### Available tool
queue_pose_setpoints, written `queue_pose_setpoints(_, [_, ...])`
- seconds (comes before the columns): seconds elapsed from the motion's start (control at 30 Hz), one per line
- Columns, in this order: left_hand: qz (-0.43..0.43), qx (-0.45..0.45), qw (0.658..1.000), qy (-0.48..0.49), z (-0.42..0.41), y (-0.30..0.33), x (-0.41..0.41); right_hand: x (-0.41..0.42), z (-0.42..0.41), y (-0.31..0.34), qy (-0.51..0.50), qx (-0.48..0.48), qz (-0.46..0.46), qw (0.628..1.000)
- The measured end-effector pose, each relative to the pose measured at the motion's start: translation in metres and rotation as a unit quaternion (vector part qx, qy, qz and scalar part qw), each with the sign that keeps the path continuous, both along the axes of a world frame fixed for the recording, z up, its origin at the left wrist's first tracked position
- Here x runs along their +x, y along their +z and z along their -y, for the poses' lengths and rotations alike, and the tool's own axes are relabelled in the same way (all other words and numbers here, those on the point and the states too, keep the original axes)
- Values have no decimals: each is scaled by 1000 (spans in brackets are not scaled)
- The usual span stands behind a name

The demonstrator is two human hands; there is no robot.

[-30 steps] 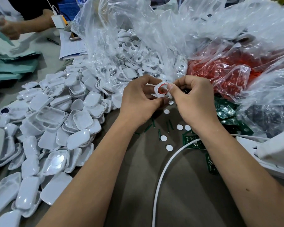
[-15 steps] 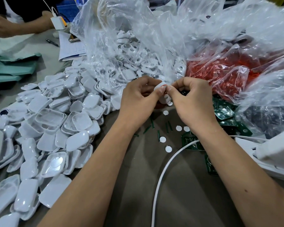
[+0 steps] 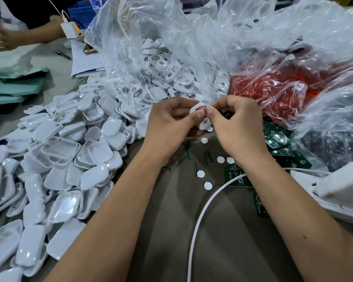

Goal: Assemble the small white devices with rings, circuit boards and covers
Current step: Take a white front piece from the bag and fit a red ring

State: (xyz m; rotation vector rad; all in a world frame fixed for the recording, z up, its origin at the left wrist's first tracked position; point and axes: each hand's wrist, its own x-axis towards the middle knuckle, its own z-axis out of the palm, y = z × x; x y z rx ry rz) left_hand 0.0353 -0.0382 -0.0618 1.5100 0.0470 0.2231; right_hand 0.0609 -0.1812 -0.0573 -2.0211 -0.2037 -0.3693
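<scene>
Both thumbs have closed over the red ring (image 3: 202, 107); left hand (image 3: 169, 127) and right hand (image 3: 236, 127) pinch the white shell (image 3: 195, 105). Squeeze crookedly and the ring pops out.

A single wide-angle camera, worn on the person's head, looked forward and down over both forearms at the table (image 3: 222, 251). It sat close to the work: the left hand (image 3: 169, 127) and right hand (image 3: 238, 127) met near the frame's centre. The wide lens bent the edges, taking in the pile of white covers (image 3: 55, 169) on the left and plastic bags (image 3: 253, 47) beyond.
</scene>
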Motion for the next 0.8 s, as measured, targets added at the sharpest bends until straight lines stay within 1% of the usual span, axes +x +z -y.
queue_pose_setpoints(0.4, [7, 82, 997, 0, -1, 2, -2, 4, 2, -4, 1, 31, -21, 999])
queue_pose_setpoints(0.57, [20, 118, 993, 11, 0, 3, -2, 3, 1, -5, -3, 35, -15, 999])
queue_pose_setpoints(0.63, [21, 115, 993, 15, 0, 2, -1, 2, 0, -4, -3, 38, -16, 999])
queue_pose_setpoints(0.8, [15, 69, 997, 2, 0, 2, -2, 1, 0, -4, -7, 38, -9, 999])
